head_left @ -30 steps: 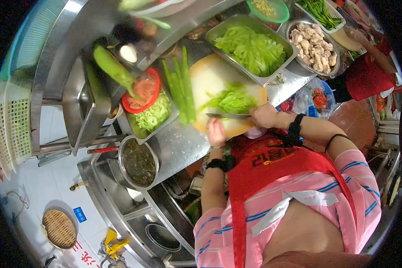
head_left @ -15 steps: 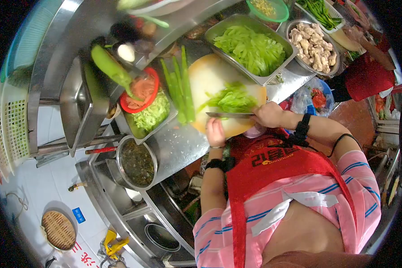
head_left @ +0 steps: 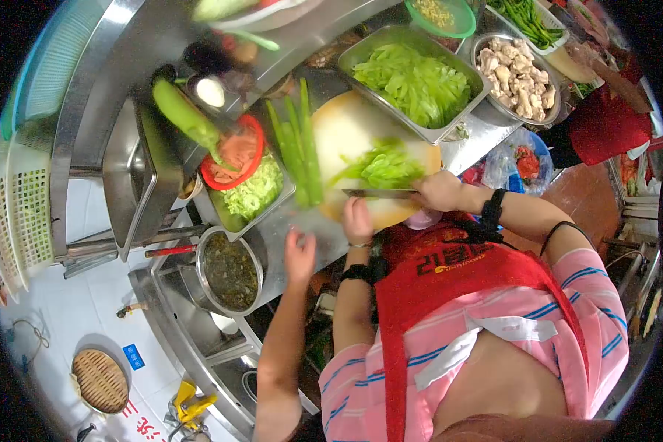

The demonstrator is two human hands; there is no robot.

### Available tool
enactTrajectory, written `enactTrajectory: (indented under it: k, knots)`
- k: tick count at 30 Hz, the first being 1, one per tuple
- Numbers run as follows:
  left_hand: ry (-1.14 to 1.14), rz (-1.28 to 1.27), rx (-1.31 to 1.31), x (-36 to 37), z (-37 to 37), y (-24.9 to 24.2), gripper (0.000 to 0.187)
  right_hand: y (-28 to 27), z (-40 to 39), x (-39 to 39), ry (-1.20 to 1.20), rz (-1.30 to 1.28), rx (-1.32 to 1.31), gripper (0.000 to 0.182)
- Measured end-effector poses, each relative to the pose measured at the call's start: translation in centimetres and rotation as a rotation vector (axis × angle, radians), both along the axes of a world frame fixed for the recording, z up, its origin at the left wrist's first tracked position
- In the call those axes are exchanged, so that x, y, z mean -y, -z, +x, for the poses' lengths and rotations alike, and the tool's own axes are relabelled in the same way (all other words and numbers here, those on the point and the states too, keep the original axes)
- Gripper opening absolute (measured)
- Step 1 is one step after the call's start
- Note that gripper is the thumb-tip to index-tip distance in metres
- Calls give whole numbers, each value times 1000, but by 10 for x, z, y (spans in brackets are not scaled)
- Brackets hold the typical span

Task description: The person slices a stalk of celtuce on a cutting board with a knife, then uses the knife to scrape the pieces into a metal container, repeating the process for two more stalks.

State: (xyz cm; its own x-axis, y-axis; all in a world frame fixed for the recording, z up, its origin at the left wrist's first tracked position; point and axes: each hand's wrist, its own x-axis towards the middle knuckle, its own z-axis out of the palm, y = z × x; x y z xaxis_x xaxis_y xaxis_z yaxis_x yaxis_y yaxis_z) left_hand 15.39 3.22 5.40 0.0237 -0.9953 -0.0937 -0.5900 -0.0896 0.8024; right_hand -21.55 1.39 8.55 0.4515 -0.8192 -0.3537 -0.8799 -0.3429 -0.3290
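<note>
My right hand (head_left: 439, 191) grips a knife (head_left: 379, 193), its blade lying across the near part of a round cutting board (head_left: 335, 132). Close to the blade's tip is my left hand (head_left: 358, 218), fingers curled together; whatever they hold is hidden. Sliced green vegetable (head_left: 390, 165) is heaped just beyond the blade. Long green stalks (head_left: 297, 151) lie left of the board. Another person's hand (head_left: 300, 254), fingers curled, reaches in left of my left hand.
A steel tray of green slices (head_left: 412, 81) overlaps the board's far edge. Beside it stands a bowl of pale meat pieces (head_left: 516, 77). To the left are a red basket (head_left: 256, 144), a tray of shredded greens (head_left: 254, 188) and a pot of dark contents (head_left: 230, 269).
Another person's bare arm and hand have come in from the bottom, left of my left arm. My hands and the knife have barely shifted.
</note>
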Motion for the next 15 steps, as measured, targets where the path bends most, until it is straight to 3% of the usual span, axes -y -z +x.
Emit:
enactTrajectory:
  k: [3,6,9,13,15]
  knots:
    - [-89,-64,66,37,-27,-2,51,-10,-7,-3,33,30,-12,34]
    - [-58,-134,212,64,-29,23,48,-10,-9,-7,18,-28,-18,34]
    - [-21,-235,9,75,-35,36,49,1,-11,-8,-22,-83,0,33]
    - [-18,-290,29,67,-56,18,49,-2,-10,-9,-18,-81,7,31]
    - [21,-332,264,61,-60,7,48,1,-11,-8,-43,-85,-4,32]
